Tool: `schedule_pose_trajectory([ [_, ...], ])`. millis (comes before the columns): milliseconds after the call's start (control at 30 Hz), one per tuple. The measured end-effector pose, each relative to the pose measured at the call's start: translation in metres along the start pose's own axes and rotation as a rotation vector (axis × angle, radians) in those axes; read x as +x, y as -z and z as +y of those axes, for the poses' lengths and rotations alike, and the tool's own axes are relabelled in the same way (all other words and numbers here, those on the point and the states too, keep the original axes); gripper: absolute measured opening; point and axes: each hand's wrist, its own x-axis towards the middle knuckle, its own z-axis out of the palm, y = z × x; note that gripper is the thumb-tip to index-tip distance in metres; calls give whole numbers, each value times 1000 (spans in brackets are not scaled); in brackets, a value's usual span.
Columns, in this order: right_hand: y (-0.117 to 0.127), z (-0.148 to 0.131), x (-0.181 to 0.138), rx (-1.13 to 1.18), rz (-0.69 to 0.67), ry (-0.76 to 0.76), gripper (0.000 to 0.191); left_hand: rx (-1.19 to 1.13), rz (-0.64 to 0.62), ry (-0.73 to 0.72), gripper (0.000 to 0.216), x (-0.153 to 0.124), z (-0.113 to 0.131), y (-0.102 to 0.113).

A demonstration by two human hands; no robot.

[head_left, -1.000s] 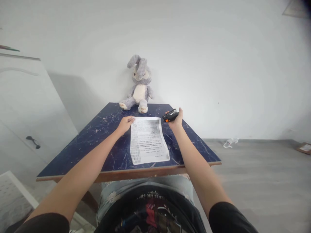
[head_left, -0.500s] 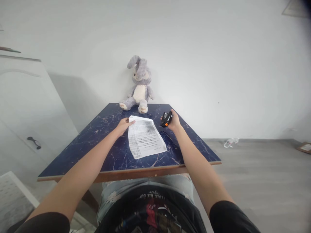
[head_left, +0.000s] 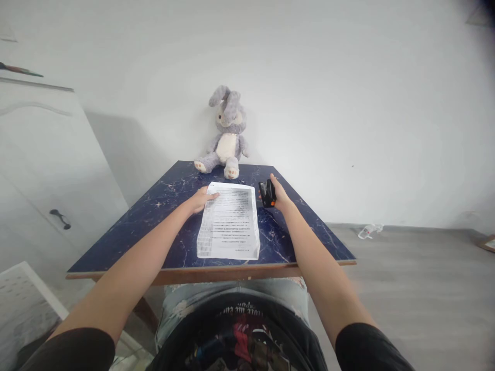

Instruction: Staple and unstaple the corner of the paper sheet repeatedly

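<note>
My left hand grips the upper left edge of a stack of printed paper sheets, thumb on top and the other fingers beneath. The sheets lean over the dark blue marbled table, their lower edge toward me. To the right of the paper, my right hand is wrapped around a black stapler with an orange patch at its near end. A small gap separates the stapler from the paper's right edge.
A grey plush rabbit sits at the table's back edge against the wall. A white cabinet stands to the left. On the floor at right lies a clear plastic item. A white-framed piece is at lower left.
The paper has swung from a slant to nearly straight, its lower end moving left and toward me. In my right hand the stapler has turned more upright.
</note>
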Motion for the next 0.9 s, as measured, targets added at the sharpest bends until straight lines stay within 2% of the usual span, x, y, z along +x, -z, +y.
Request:
schedule_pose_trajectory([
  [200, -1, 5, -5, -128, -193, -86, 36, 68, -93, 64, 57, -6, 4, 0],
  [367, 11, 3, -8, -388, -412, -6, 43, 177, -293, 178, 56, -15, 10, -8],
  [433, 15, 1, -10, -459, -538, 42, 47, 235, -317, 200, 54, -18, 11, -11],
  [533, 17, -3, -13, -545, -658, 13, 51, 292, -323, 216, 49, -18, 11, -15],
  [700, 13, -8, -20, -663, -690, -52, 49, 293, -307, 165, 49, -18, 12, -15],
  [900, -1, -16, -34, -614, -626, 57, 47, 251, -320, 155, 46, -21, 16, -17],
])
